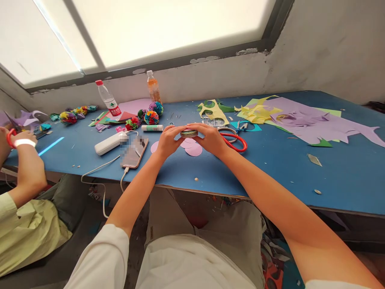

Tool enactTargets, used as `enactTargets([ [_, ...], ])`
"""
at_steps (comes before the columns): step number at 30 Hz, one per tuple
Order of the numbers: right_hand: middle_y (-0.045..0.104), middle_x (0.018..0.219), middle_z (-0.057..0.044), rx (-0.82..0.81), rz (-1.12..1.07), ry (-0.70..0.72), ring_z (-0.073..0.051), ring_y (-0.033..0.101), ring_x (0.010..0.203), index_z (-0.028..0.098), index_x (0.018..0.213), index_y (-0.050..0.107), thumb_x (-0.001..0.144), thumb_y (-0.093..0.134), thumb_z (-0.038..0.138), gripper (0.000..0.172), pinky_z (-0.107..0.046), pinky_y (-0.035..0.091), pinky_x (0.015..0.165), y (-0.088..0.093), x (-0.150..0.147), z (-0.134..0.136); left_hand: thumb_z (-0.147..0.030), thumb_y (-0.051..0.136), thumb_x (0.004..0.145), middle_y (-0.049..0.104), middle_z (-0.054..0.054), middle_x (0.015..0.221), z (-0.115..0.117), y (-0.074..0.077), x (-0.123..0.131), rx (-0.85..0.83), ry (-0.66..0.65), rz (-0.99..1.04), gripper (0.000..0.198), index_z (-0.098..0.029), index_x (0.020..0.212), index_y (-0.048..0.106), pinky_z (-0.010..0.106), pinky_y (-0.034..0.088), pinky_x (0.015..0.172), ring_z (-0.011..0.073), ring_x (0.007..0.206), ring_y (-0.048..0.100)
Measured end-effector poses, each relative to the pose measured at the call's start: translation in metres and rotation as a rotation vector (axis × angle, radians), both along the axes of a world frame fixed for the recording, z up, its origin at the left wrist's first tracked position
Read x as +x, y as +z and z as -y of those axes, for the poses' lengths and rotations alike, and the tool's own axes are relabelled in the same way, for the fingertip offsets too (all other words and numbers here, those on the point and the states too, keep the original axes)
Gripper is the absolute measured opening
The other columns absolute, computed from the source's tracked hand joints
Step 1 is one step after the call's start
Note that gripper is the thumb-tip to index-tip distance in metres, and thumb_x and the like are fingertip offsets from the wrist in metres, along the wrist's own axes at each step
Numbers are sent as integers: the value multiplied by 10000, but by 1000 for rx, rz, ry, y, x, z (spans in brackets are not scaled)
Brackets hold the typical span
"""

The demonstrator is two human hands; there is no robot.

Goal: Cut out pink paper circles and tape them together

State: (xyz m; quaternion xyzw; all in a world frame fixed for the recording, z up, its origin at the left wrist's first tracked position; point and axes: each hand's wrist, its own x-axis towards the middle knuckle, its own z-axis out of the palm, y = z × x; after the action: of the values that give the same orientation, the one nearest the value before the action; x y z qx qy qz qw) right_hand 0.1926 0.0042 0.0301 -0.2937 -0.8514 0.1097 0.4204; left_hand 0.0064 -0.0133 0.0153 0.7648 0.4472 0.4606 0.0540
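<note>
My left hand (pixel 170 140) and my right hand (pixel 209 138) meet above the table. Between their fingers and thumbs they grip a stack of round paper discs (pixel 189 133), greenish and pale at the edges. Just beneath lie loose pink paper circles (pixel 194 150), partly hidden by the hands. Close to my right hand rest scissors with red handles (pixel 242 144). A glue stick (pixel 152 128) lies beyond my left hand, and a phone (pixel 135 152) on a cable is to its left.
Cut purple paper (pixel 303 120) and yellow scraps (pixel 255 110) spread over the right side of the blue table (pixel 270 172). Behind stand a red-capped bottle (pixel 110 100) and an orange drink bottle (pixel 154 87), near colourful paper balls (pixel 151 117). At left, a co-worker's hand (pixel 25 138) holds red-handled scissors.
</note>
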Motion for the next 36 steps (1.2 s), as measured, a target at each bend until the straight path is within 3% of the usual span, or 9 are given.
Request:
enactTargets([
  [5,651,1218,-39,-1,-30,-41,-232,593,1150,270,1092,651,822,543,167,308,-406,447,1015,-2,-3,1,-190,626,790,678,44,1207,5,1,2,16,-51,121,304,-253,1086,660,358,418,1015,214,1149,595],
  [10,634,1175,-80,-22,-38,-63,-235,576,1155,231,1045,599,821,558,188,231,-389,455,987,-2,-4,-1,-212,631,795,684,44,1187,6,-1,4,64,-21,156,264,-250,1056,644,348,451,968,206,1137,601],
  [14,577,1254,-119,-96,4,-125,-243,543,1186,196,1131,548,823,555,206,309,-390,453,980,1,0,-5,-195,632,786,696,52,1145,7,3,2,71,21,129,228,-230,1011,630,313,481,876,202,1083,622],
  [17,612,1202,-166,-219,113,-181,-275,604,1079,140,1176,545,798,618,288,413,-415,490,911,4,8,-7,-173,621,774,696,46,1110,17,12,-3,-2,89,-23,226,-223,994,616,288,486,800,192,956,652],
  [20,706,1004,-118,-363,299,-165,-291,664,925,172,1031,648,638,777,336,445,-414,527,821,3,15,-7,-165,591,773,690,37,1101,40,16,-7,-119,138,-335,218,-231,979,621,306,483,779,214,902,663],
  [24,714,1040,-109,-470,424,-161,-311,657,978,197,1011,687,533,830,224,500,-415,507,872,-2,15,-8,-142,507,813,661,58,1185,81,7,-6,-211,147,-507,273,-229,1051,609,317,504,731,238,949,665],
  [27,715,1038,-104,-536,433,-166,-287,667,938,193,1098,669,568,806,183,548,-403,513,856,-6,11,-11,-123,468,811,601,66,1285,105,0,-4,-297,43,-498,379,-232,1159,570,325,517,835,226,1058,638],
  [31,683,1135,-119,-622,387,-165,-265,670,915,189,1220,610,564,817,204,688,-375,538,801,-6,9,-12,-193,509,825,454,99,1454,126,-4,-1,-397,-121,-380,496,-214,1318,465,400,382,1098,254,1305,476],
  [36,674,1159,-128,-734,298,-103,-248,673,937,168,1260,582,630,775,211,660,-347,555,787,1,13,-9,-359,566,845,387,113,1500,129,-9,4,-529,-56,-158,565,-200,1364,413,442,393,1091,282,1307,472],
])
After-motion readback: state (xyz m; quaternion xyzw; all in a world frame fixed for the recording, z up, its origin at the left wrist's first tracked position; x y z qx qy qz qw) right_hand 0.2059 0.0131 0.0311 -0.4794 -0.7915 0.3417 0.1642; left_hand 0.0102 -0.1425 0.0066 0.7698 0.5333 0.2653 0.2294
